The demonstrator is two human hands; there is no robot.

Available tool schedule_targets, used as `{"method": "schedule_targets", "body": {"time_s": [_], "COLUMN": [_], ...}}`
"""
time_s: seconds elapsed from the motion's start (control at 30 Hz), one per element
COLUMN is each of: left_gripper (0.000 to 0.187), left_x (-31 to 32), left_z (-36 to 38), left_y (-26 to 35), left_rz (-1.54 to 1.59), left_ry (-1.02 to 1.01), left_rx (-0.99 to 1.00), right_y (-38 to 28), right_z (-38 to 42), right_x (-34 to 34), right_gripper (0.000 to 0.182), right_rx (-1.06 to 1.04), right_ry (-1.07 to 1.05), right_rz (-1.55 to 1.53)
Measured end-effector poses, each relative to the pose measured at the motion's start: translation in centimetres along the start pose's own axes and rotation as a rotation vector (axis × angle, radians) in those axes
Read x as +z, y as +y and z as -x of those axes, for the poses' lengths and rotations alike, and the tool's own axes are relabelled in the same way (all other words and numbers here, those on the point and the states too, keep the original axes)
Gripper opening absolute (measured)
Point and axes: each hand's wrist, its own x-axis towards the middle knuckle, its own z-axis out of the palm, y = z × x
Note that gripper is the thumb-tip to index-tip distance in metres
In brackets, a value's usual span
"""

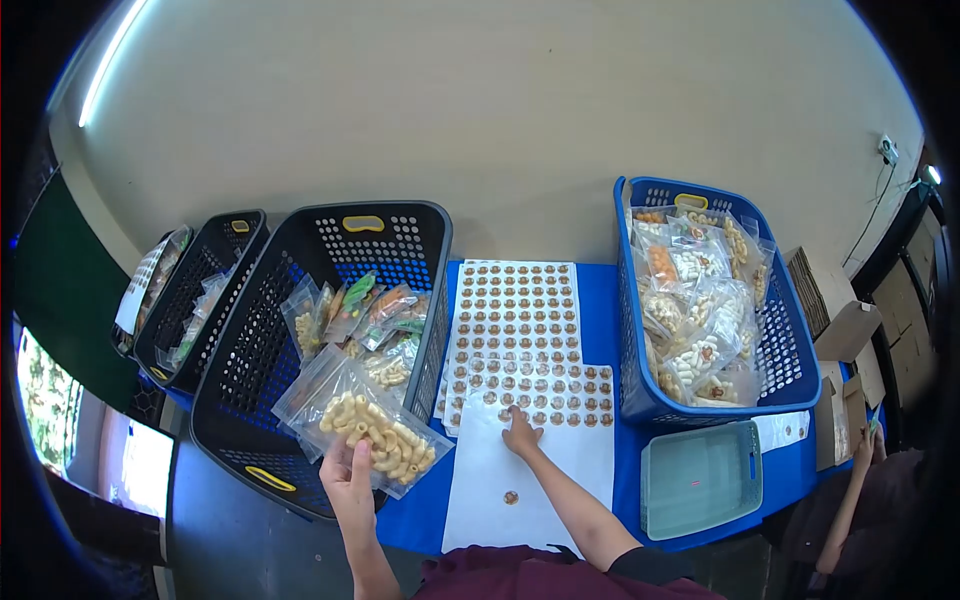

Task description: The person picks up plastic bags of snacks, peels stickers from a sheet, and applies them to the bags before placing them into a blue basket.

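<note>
My left hand (pixel 350 490) is closed on the edge of a clear zip bag of elbow macaroni (pixel 375 435), held up over the front of a black basket (pixel 320 215). My right hand (pixel 521 436) rests on a white sheet of round stickers (pixel 530 475). Its index fingertip touches the sheet beside the lowest stickers, and the thumb stands apart from it. One lone sticker (pixel 511 497) shows lower on that sheet. More sticker sheets (pixel 515 300) lie beneath and behind it. Inside the black basket are several bags of dry food (pixel 355 305).
A blue basket (pixel 632 300) full of bagged food stands at the right, with a translucent green tray (pixel 700 490) before it. Smaller black baskets (pixel 205 240) stand far left. Cardboard boxes (pixel 848 330) and another person's arm (pixel 848 500) are at the far right.
</note>
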Motion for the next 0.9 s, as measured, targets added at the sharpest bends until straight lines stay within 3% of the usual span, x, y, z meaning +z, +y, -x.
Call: {"method": "schedule_targets", "body": {"time_s": [0.23,0.4,0.43,0.53,0.9], "left_gripper": [0.026,0.026,0.025,0.025,0.028], "left_x": [0.6,0.0,-0.1,0.3,-0.3], "left_z": [0.1,0.1,0.1,0.0,0.3], "left_y": [0.1,0.1,0.0,0.1,0.3], "left_rz": [0.024,0.004,0.000,0.022,-0.012], "left_ry": [0.050,-0.030,-0.026,-0.002,-0.072], "left_rx": [0.016,-0.011,-0.013,0.009,-0.037], "right_y": [-0.1,-0.8,-1.3,-1.4,-1.2], "right_z": [-1.7,-0.5,-0.2,-0.1,-0.8], "right_x": [2.4,2.6,1.6,1.2,1.2], "right_gripper": [0.048,0.047,0.046,0.045,0.050], "right_rx": [-0.030,-0.044,-0.007,-0.015,-0.028], "right_ry": [0.103,0.216,0.110,0.070,0.054], "right_rz": [0.157,0.133,0.121,0.103,0.230]}}
